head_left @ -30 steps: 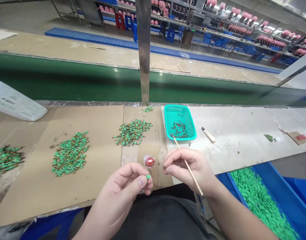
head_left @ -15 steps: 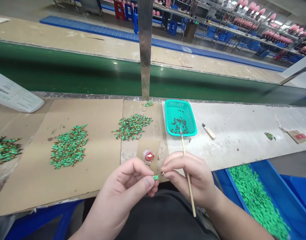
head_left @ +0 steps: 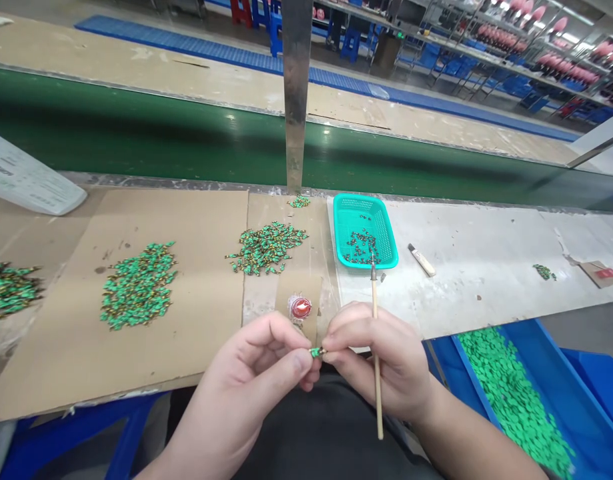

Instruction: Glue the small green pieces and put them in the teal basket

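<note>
Between the thumb and fingertips of my left hand (head_left: 266, 373) is a small green piece (head_left: 315, 352). My right hand (head_left: 381, 360) pinches a tiny dark brown-gold part (head_left: 323, 351) against the green piece's right end; the two touch. A thin wooden brush (head_left: 377, 373) also rests in my right hand, its tip pointing away toward a turquoise basket (head_left: 338, 230) that holds loose dark parts (head_left: 361, 247). Just beyond my fingers lies a round pot of red stuff (head_left: 301, 307) on the cardboard.
Piles of green-and-gold pieces (head_left: 139, 287) lie on cardboard to the left, with another pile (head_left: 269, 248) at the middle. A cutter-like tool (head_left: 422, 260) lies right of the basket. A metal post (head_left: 296, 100) stands ahead. Lower right, a blue bin (head_left: 541, 360) holds green pieces.
My right hand has brought the dark part leftward onto the end of the green piece; they were apart before. The brush has swung more upright. The view has shifted slightly.
</note>
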Available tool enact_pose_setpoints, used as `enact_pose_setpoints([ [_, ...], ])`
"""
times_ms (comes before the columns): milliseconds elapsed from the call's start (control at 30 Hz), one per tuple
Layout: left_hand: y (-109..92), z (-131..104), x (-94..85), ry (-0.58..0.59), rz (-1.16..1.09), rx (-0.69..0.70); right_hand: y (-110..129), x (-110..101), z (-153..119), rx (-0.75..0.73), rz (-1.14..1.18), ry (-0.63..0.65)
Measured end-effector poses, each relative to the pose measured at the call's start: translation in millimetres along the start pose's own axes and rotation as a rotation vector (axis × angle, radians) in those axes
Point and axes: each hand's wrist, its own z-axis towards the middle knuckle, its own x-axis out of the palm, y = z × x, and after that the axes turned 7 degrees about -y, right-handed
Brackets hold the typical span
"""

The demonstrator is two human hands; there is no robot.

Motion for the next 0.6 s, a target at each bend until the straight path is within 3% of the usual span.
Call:
enact_pose_setpoints([
  [233,-0.5,-1.1,-1.8,0.006,0.023,0.023,-0.2,3.3,0.4,-0.066,-0.061,-0.004],
  [600,-11.8,-3.3,8.4,-0.129,0.212,0.181,6.9,-2.4,4.5,-0.159,-0.172,0.079],
])
